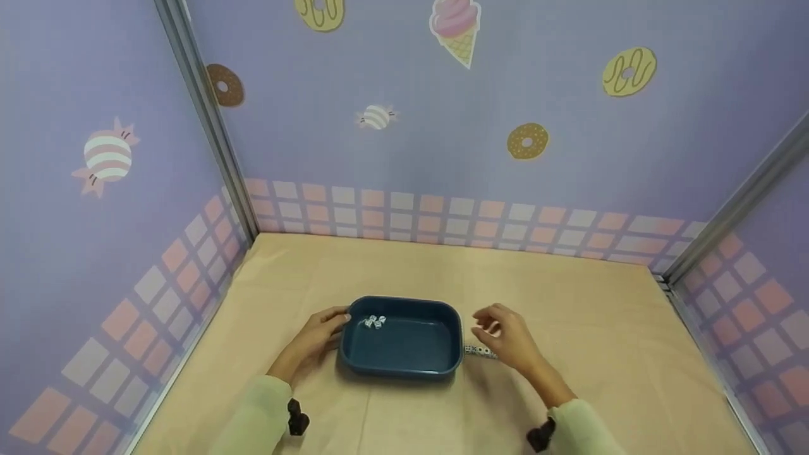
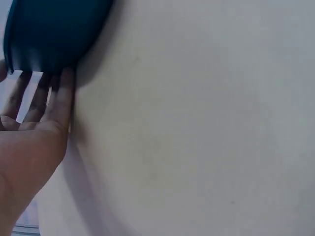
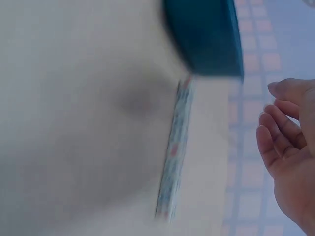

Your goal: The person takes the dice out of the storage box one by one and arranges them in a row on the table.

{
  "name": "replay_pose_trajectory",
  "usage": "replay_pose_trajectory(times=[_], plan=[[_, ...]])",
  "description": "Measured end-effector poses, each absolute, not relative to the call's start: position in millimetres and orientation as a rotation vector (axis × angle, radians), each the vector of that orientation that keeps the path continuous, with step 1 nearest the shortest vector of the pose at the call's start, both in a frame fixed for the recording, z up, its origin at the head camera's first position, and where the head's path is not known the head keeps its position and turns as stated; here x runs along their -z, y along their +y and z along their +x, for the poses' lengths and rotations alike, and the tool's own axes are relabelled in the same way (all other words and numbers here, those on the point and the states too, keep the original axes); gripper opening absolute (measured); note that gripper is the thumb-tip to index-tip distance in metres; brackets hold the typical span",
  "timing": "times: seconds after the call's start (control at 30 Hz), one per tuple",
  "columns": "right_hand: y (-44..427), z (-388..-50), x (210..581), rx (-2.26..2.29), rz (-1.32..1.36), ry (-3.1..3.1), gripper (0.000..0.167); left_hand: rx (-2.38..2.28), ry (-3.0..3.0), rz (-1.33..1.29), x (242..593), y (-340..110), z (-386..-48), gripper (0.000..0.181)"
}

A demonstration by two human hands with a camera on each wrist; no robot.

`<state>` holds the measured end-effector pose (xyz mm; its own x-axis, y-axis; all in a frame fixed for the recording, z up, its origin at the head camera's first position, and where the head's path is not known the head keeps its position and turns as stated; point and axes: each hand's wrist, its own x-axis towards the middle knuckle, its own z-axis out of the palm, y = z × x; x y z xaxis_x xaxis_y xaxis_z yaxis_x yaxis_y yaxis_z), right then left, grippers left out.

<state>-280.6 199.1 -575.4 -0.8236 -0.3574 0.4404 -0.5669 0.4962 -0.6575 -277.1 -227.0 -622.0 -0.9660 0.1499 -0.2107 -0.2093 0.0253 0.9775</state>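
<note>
A dark blue rectangular tray (image 1: 404, 370) sits on the cloth-covered table. Several small white dice (image 1: 375, 322) lie together inside it, near its far left corner. My left hand (image 1: 316, 338) holds the tray's left end, fingers along the outer wall and thumb at the rim; the left wrist view shows the fingers (image 2: 61, 96) against the wall. To the right of the tray, a row of white dice (image 1: 480, 351) lies on the table, blurred in the right wrist view. Above this row hovers my right hand (image 1: 510, 338), its fingers loosely bent, with nothing seen in them.
A beige cloth (image 1: 303, 265) covers the table. Purple walls (image 1: 411, 158) with printed sweets and a checked band enclose it at the back and both sides. Metal posts (image 1: 215, 126) stand at the corners. A dark strap piece (image 1: 297, 418) hangs at the left cuff.
</note>
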Motion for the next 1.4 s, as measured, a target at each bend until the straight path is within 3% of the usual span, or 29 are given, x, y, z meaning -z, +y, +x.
replay_pose_trajectory(times=[0.33, 0.67, 1.13, 1.4], plan=[[105, -289, 581, -1.406, 0.813, -2.405, 0.020, -1.947, 2.243, -0.059, 614, -220, -272, 0.042], [45, -303, 605, -1.480, 0.668, -2.433, 0.021, -2.008, 2.200, 0.043, 618, -219, -275, 0.042], [18, -310, 623, -1.260, 0.708, -2.579, 0.019, -2.058, 2.134, 0.055, 632, -221, -274, 0.050], [18, -313, 627, -1.187, 0.744, -2.687, 0.027, -2.095, 2.124, 0.033, 634, -223, -276, 0.048]])
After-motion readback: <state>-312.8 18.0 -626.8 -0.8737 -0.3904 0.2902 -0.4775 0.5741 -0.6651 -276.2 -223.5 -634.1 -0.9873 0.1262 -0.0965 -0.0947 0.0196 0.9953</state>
